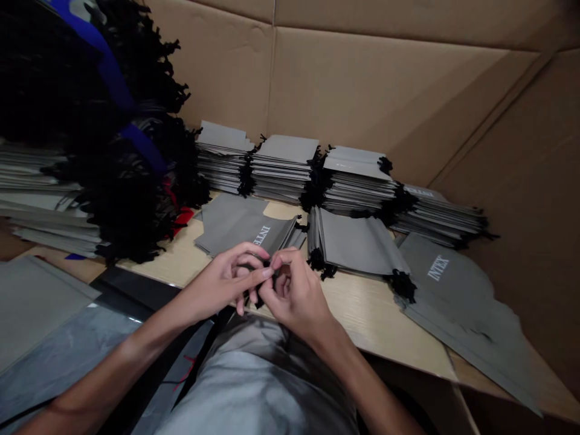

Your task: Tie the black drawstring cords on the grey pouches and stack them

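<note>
My left hand [238, 277] and my right hand [294, 291] meet at the table's front edge, above my lap. Thumbs and forefingers are pinched together at one spot, closed on a thin black cord [260, 300]. Only short bits of it show below and between the fingers; the rest is hidden. Just behind them lies a grey drawstring pouch [235, 220] printed INTEX, partly covered by my fingers. To the right of my right hand sits a small pile of grey pouches [362, 241], with black cord ends bunched at its corners.
Several stacks of grey pouches [285, 148] line the back against a cardboard wall [362, 84]. More INTEX pouches [457, 290] spread over the right edge. At left rises a tall heap of pouches with black cords [131, 199] and blue bands [145, 148].
</note>
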Available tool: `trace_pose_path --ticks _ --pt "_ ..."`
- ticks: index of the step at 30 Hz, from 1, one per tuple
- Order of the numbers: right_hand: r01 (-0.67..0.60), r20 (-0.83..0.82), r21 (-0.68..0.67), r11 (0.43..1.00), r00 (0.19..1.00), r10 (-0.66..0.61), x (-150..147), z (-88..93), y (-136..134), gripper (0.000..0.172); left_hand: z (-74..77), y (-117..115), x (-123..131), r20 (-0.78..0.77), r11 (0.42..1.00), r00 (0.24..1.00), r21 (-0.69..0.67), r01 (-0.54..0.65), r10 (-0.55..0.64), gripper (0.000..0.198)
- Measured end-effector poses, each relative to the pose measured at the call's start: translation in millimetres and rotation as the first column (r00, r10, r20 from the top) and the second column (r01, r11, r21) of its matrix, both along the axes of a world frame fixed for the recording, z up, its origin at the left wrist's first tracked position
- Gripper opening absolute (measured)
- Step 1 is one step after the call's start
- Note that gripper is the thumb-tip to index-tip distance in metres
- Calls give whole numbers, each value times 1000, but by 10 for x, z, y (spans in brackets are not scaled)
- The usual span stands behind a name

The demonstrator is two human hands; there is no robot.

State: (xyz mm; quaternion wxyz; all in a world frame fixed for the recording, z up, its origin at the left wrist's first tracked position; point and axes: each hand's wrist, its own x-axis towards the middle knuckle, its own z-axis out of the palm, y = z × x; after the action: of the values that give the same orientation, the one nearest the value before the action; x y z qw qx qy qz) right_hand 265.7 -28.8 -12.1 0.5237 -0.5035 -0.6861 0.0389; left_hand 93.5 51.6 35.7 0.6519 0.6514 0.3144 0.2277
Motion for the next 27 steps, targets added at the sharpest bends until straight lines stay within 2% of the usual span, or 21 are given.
trace_pose_path --ticks 5,8,11,13,15,18,21,27 --pt "55 103 -104 993 994 -45 47 205 -130 31 -51 11 -38 -18 997 997 16 -69 69 48" --pt "37 115 -208 977 993 -13 92 309 -189 28 -80 -3 -85 -40 994 994 49 -95 97 46" --pt "87 168 -290 953 985 -39 104 360 -210 28 -90 -45 -126 -47 990 992 88 -109 113 41" --pt "144 274 -262 954 959 -70 108 361 -196 28 -85 -75 -145 -59 988 991 109 -114 120 38" --pt "175 412 -170 970 907 -91 121 334 -161 34 -79 -98 -159 -74 985 989 124 -119 129 35" --pt "146 543 -37 989 834 -102 153 255 -91 34 -81 -118 -173 -85 983 987 134 -127 139 34" --pt "114 559 38 993 821 -115 182 173 -39 23 -92 -123 -186 -101 982 985 145 -125 140 33" --pt "118 585 99 988 796 -154 220 99 -23 22 -102 -99 -247 -139 973 979 198 -118 147 36"
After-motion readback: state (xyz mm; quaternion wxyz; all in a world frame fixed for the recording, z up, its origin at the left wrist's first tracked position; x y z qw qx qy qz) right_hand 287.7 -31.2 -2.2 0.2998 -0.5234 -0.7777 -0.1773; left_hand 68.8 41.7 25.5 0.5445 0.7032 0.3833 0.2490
